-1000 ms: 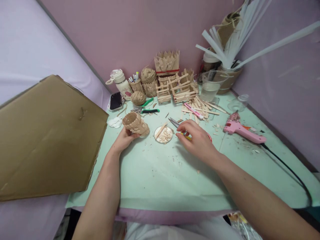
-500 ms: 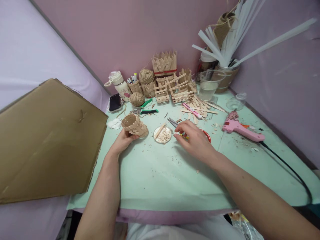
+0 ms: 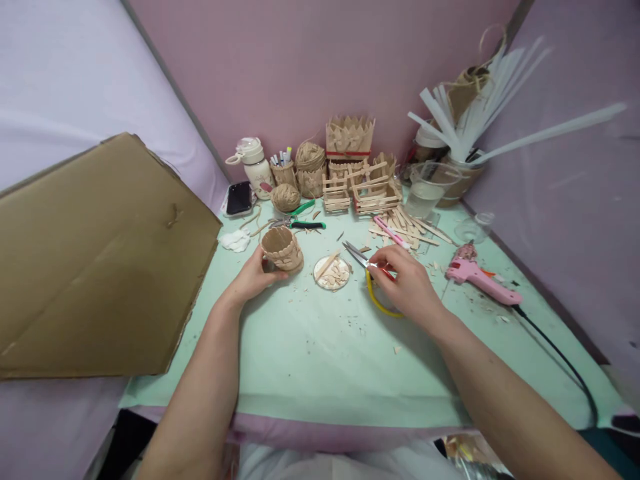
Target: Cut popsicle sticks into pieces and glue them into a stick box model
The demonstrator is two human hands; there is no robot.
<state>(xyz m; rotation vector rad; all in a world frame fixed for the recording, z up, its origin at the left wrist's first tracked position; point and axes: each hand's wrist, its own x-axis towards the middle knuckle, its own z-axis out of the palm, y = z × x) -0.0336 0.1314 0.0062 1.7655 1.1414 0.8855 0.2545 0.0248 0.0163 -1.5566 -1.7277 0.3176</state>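
My left hand (image 3: 257,275) is closed around the lower side of a small tan cup (image 3: 283,249) covered with overlapping wooden pieces. The cup tilts slightly, its open mouth facing up toward me. My right hand (image 3: 407,280) grips a pair of scissors (image 3: 356,253) near the pivot, with the blades pointing away to the left. One yellow handle loop hangs below the fingers, and part of a red handle shows between them. Between my hands lies a round white dish (image 3: 332,284) holding small wood chips and a short stick piece.
A pink glue gun (image 3: 483,282) lies at the right, its black cord running to the front edge. Green-handled pliers (image 3: 306,225), a pink cutter (image 3: 391,232) and craft sticks (image 3: 411,230) lie behind. A large cardboard sheet (image 3: 105,267) stands at the left.
My right hand has closed on the scissors and lifted their handles a little off the table. The left hand still holds the cup, now turned more upright. The camera view has shifted.
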